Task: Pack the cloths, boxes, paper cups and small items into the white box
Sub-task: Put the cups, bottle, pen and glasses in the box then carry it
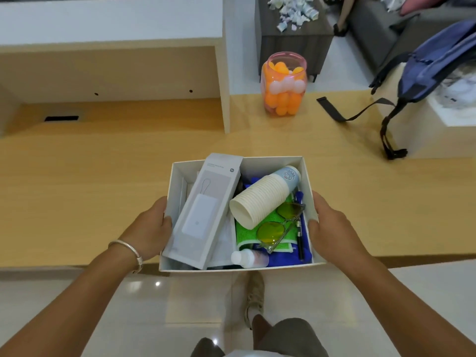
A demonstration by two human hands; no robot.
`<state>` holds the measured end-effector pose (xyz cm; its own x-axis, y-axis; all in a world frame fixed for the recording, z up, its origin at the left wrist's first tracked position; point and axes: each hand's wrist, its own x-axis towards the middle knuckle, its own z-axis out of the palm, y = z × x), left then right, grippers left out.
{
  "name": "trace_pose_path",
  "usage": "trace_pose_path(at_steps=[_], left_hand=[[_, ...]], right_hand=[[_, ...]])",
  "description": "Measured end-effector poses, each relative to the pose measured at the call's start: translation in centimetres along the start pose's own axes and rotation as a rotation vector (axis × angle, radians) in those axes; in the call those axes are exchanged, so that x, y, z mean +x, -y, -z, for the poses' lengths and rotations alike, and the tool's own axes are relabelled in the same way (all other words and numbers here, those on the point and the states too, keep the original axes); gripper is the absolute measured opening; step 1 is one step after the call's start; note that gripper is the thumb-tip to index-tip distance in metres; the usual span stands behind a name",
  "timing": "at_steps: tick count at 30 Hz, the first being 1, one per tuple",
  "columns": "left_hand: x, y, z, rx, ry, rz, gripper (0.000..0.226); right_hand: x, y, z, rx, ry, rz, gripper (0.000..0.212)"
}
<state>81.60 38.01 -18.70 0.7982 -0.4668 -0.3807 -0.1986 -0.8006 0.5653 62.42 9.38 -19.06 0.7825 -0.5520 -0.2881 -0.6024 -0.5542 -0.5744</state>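
At the near edge of the wooden desk (103, 191), the white box (177, 191) is gripped from both sides, its near wall jutting out past the edge. The left hand (152, 228) presses flat on the left wall with its fingertips curled over the rim; the right hand (332, 222) does the same on the right wall. Both hands are closed around the box and carry nothing else.

Inside, a grey power bank box (203, 215) leans against the left wall, its top corner poking above the far rim. A stack of paper cups (260, 199) lies on its side toward the far right corner, resting on a green cloth (247, 228) that lies over a blue cloth (286, 258). Yellow-lensed glasses (278, 225) sit on the green cloth, a black pen (300, 243) runs along the right wall, and a small white-capped bottle (248, 258) lies at the near edge.

Packing looks essentially done: no loose cloth, cup or small item shows on the desk beside the box. A jar of orange and white balls (284, 85) stands at the far edge, and a blue backpack (432, 63) lies at the far right; neither seems part of the job. The step in hand appears to be handling the full box, lifting it or setting it down; which one cannot be told. The next move calls for keeping the box level, since the tall power bank box and the rolling cups could tip out.
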Motion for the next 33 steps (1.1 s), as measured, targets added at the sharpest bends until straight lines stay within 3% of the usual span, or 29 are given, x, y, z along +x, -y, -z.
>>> trace_pose_path(at_steps=[11, 20, 33], left_hand=[[-14.5, 6.2, -1.5, -0.013, -0.027, -0.070, 0.014], [-24.4, 11.0, -5.2, -0.108, 0.054, -0.067, 0.028], [-23.2, 17.5, -17.3, -0.152, 0.077, 0.054, 0.049]], right_hand=[[-15.6, -1.0, -4.6, 0.079, -0.037, 0.030, 0.052], [-26.1, -3.3, -8.4, 0.164, -0.005, -0.066, 0.040], [-25.6, -11.9, -15.9, 0.171, 0.036, -0.148, 0.061]])
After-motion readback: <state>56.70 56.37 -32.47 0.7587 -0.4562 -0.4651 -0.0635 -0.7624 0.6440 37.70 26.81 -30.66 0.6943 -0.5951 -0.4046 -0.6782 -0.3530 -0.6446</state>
